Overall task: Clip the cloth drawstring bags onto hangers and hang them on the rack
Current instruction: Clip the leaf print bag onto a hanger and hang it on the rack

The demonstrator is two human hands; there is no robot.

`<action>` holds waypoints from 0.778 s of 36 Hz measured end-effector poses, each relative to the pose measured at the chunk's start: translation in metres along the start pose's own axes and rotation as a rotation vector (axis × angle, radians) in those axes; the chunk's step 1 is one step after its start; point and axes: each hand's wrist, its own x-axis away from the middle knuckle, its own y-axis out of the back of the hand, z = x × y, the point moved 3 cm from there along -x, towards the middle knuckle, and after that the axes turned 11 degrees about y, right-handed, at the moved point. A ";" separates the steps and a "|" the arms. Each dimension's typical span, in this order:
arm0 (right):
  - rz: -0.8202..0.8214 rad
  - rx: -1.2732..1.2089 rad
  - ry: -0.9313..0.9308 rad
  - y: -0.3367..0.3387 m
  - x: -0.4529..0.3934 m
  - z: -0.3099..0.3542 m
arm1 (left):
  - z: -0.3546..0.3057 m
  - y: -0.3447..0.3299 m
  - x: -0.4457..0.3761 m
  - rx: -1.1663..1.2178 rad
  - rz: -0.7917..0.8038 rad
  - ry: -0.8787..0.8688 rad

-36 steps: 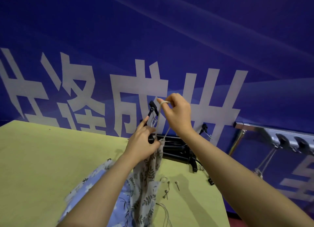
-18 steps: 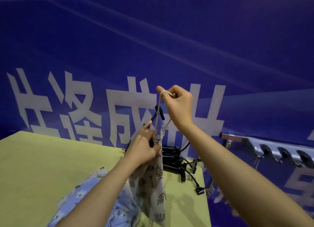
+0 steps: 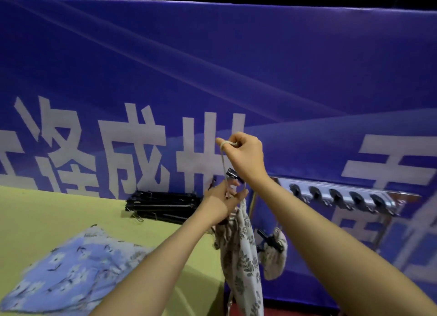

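While the left hand (image 3: 221, 203) grips the hanger clip (image 3: 233, 174) and leaf-print bag (image 3: 241, 251), the right hand (image 3: 244, 153) pinches its drawstring (image 3: 223, 160) upright, with the rack (image 3: 340, 196) right of both, nearer the right hand.

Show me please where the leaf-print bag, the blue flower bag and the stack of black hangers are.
leaf-print bag (image 3: 243, 263): head view, on its hanging cloth below the left hand.
blue flower bag (image 3: 71, 275): head view, middle of the cloth lying on the table.
stack of black hangers (image 3: 163, 205): head view, middle of the pile.

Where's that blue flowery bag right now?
The blue floral bag lies flat on the yellow-green table, lower left in the head view, in front of the stack of black hangers and under the left forearm.
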 end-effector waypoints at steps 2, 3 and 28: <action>0.027 0.011 -0.039 0.016 0.015 -0.011 | -0.005 -0.030 0.000 0.023 0.033 0.031; 0.033 0.020 -0.058 0.025 0.022 -0.017 | -0.004 -0.045 -0.001 0.014 0.049 0.050; -0.142 0.202 -0.203 0.124 0.094 -0.085 | 0.042 -0.172 -0.003 -0.383 0.306 -0.004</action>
